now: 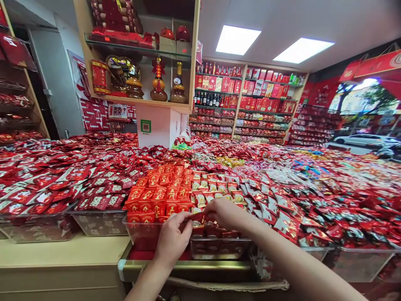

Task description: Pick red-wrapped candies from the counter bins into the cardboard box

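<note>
Right at the near edge of the desk point(62, 251), both hands meet over a small red packet point(198, 217) that sits at the front of a row of sweets. The left hand point(171, 239) pinches the packet's left end between thumb and fingertips, its fingers curled narrow around it. The right hand point(226, 213) comes in from the right side and closes over the packet's other end, knuckles up, fingers bent down onto the wrapper. The packet lies above a clear plastic bin point(216, 247) whose front wall shows dark wrapped pieces inside.

Just behind the hands lie rows of red and gold packets point(158, 194), set upright in neat lines, and beside them to the right a strip of paler wrapped sweets point(213, 186) with round centres. Further right, red and white sachets point(272, 205) spread loosely in a heap that runs toward the far corner. To the left, more clear bins point(100, 221) hold piles of dark red packets point(62, 179).

Behind the spread stands a white box point(156, 125) with a green square label. Above it a wooden shelf point(140, 98) carries gourd-shaped bottles point(158, 81) and red gift boxes. Wall shelves point(250, 104) at the back are packed with red cartons and bottles. Two ceiling lights point(238, 39) glow overhead, and at the far right a white car point(360, 140) shows outside.
</note>
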`<state>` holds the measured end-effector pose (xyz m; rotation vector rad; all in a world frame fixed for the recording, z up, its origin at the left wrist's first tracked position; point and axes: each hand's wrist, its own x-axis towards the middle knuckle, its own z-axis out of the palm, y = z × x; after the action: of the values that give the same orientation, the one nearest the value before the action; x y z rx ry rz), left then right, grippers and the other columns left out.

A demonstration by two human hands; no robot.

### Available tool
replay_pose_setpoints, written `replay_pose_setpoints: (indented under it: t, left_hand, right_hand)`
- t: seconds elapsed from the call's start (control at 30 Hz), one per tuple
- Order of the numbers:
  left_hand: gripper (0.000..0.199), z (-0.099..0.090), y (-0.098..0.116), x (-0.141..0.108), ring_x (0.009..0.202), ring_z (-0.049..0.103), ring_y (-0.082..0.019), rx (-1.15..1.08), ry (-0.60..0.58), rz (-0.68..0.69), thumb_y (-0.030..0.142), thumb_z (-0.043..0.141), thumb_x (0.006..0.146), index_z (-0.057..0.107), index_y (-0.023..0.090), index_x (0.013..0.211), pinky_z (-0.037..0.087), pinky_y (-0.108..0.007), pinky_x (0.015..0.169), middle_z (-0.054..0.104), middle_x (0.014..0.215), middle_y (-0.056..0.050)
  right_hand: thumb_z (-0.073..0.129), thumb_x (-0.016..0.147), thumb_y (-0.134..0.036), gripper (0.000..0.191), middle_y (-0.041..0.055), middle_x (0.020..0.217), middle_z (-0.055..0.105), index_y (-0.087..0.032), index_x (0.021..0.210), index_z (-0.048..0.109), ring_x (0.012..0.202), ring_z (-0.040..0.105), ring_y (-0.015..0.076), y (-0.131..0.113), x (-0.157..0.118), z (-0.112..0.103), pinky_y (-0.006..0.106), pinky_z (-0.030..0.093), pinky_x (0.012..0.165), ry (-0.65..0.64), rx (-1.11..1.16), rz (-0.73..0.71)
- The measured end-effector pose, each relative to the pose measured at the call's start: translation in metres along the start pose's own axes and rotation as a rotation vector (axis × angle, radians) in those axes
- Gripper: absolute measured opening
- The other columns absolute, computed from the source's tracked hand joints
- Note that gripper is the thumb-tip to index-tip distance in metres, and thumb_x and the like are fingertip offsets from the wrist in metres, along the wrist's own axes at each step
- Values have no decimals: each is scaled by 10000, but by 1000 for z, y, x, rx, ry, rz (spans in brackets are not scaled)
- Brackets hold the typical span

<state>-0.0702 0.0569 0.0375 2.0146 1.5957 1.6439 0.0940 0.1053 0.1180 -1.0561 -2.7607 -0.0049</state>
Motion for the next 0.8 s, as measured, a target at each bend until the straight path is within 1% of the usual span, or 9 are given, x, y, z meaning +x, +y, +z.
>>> replay_pose_setpoints:
  t: [0.13, 0.23, 0.3, 0.43, 0.53, 0.6, 0.7, 0.73, 0.8]
  left_hand:
    - [175, -2, 7, 2, 772, 616, -187, 84, -37, 51, 172, 487, 764, 639, 207, 843, 494, -335, 733, 674, 790, -33]
    - [222, -2, 10, 2, 826, 604, -202, 124, -61, 104, 264, 508, 780, 604, 208, 972, 485, -348, 755, 673, 867, -44]
    - [255, -1, 10, 2, 829, 599, -211, 149, -69, 127, 297, 514, 781, 590, 206, 1007, 485, -359, 749, 670, 877, -52]
    - [161, 1, 10, 2, 768, 599, -219, 185, -61, 146, 273, 503, 783, 622, 206, 868, 488, -369, 698, 670, 768, -43]
    - [211, 3, 10, 4, 819, 599, -218, 183, -22, 148, 278, 497, 788, 590, 195, 957, 485, -376, 735, 672, 868, -58]
    - [240, 4, 9, 5, 845, 600, -211, 176, -8, 151, 280, 480, 800, 571, 189, 1003, 484, -370, 760, 667, 916, -66]
    - [205, 6, 7, 4, 822, 607, -211, 176, -19, 158, 281, 472, 805, 600, 192, 938, 488, -371, 751, 676, 861, -57]
    - [206, 6, 6, 3, 824, 607, -212, 178, -21, 159, 286, 473, 806, 602, 189, 934, 489, -372, 752, 676, 857, -57]
    - [238, 5, 4, 0, 849, 606, -207, 180, -20, 159, 302, 466, 815, 583, 183, 984, 489, -365, 768, 674, 894, -63]
  right_hand:
    - [459, 666, -109, 267, 78, 734, 693, -179, 788, 685, 658, 583, 172, 3, 1, 4, 237, 349, 558, 2, -42, -32]
    - [448, 668, -114, 273, 79, 724, 694, -181, 784, 685, 642, 587, 170, 3, 2, 5, 238, 337, 536, -6, -47, -28]
    - [449, 671, -121, 277, 72, 722, 695, -187, 798, 685, 643, 590, 166, 2, 2, 3, 235, 338, 534, -22, -34, -5]
    - [464, 686, -150, 262, 78, 765, 696, -181, 827, 682, 688, 599, 179, -1, -2, -1, 241, 359, 561, -33, 11, 40]
    - [493, 700, -199, 290, 92, 847, 687, -171, 947, 643, 741, 602, 196, 1, -7, 0, 251, 384, 601, 14, 62, 47]
    - [495, 717, -216, 325, 89, 861, 678, -170, 1020, 602, 749, 597, 189, 4, -9, 2, 251, 397, 622, 50, 108, 49]
    - [507, 726, -206, 304, 79, 869, 665, -166, 1016, 589, 772, 586, 183, 5, -16, 3, 254, 413, 658, 83, 160, 36]
    - [511, 728, -198, 298, 86, 899, 657, -160, 1014, 586, 812, 579, 192, 4, -21, 2, 266, 417, 694, 123, 163, 30]
    - [507, 747, -198, 277, 103, 946, 638, -146, 1008, 581, 898, 552, 210, -3, -36, -1, 299, 407, 773, 255, 181, 26]
